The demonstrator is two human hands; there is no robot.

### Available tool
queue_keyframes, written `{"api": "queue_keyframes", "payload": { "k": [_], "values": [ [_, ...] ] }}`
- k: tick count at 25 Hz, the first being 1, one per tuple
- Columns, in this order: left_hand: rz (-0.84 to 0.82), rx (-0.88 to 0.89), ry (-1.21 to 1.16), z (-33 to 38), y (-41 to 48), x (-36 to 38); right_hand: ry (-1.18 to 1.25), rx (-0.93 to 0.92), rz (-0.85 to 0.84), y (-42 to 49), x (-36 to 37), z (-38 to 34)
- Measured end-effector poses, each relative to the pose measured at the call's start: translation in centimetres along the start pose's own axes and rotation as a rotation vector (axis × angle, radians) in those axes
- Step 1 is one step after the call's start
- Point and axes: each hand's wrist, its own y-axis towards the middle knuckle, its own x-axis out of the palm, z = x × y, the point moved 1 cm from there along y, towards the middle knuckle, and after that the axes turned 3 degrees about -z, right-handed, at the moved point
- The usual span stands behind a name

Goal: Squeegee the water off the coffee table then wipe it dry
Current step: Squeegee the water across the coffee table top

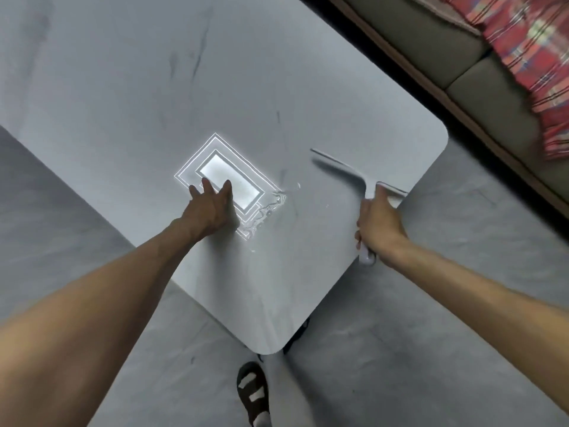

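The coffee table [129, 97] has a pale grey marbled top with rounded corners. A thin film of water [271, 208] ripples near its middle, beside the bright reflection of a ceiling light. My right hand [378, 223] grips the handle of a white squeegee [345, 167], whose blade lies on the tabletop close to the right edge. My left hand [212, 208] rests flat on the table with fingers spread, just left of the water.
A brown sofa [480, 75] with a red plaid cloth [529, 57] stands past the table's right corner. Grey floor [400, 365] surrounds the table. My sandalled foot [254, 392] is near the closest corner.
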Motion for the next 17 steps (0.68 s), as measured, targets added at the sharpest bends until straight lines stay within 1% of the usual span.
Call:
{"api": "queue_keyframes", "payload": {
  "k": [1,2,3,4,5,6,8,9,10,11,12,13,15,16,17],
  "values": [
    [0.019,0.018,-0.015,-0.5,-0.8,0.3,0.071,0.034,0.089,2.0,-1.1,-0.9],
    [0.057,0.028,-0.045,-0.8,-1.8,0.9,0.152,0.069,0.141,3.9,-1.6,-1.7],
    [0.110,0.052,-0.075,-1.5,-2.9,2.1,0.187,0.132,0.141,5.2,-1.7,-2.5],
    [0.101,0.067,-0.097,-2.3,-4.1,3.6,0.180,0.164,0.127,5.9,-1.2,-2.6],
    [0.083,0.089,-0.114,-3.1,-5.6,5.0,0.109,0.181,0.076,5.6,-0.1,-2.9],
    [0.068,0.092,-0.158,-3.8,-7.0,6.3,0.058,0.174,0.068,4.8,1.5,-3.3],
    [0.084,0.064,-0.351,-5.1,-9.1,8.2,-0.002,0.049,0.013,3.4,4.2,-4.8],
    [0.097,0.015,-0.420,-5.8,-10.2,8.9,-0.045,-0.005,0.011,3.0,5.8,-6.3],
    [0.089,-0.032,-0.482,-6.7,-11.1,9.5,-0.004,-0.047,0.007,2.8,7.1,-8.2],
    [0.102,-0.076,-0.536,-7.5,-11.8,10.3,-0.036,-0.086,-0.009,3.1,8.7,-9.8],
    [0.103,-0.113,-0.589,-8.2,-12.7,10.8,-0.110,-0.101,-0.035,2.7,10.2,-11.9],
    [0.126,-0.144,-0.633,-8.7,-13.5,11.3,-0.174,-0.129,-0.028,2.6,11.8,-13.6],
    [0.163,-0.162,-0.726,-9.3,-15.0,12.5,-0.132,-0.189,-0.090,1.3,15.5,-14.8],
    [0.157,-0.165,-0.763,-9.2,-16.0,13.0,-0.177,-0.276,-0.107,0.0,16.9,-14.1],
    [0.159,-0.179,-0.792,-9.2,-17.1,13.9,-0.273,-0.378,-0.135,-2.0,18.4,-13.2]
  ]
}}
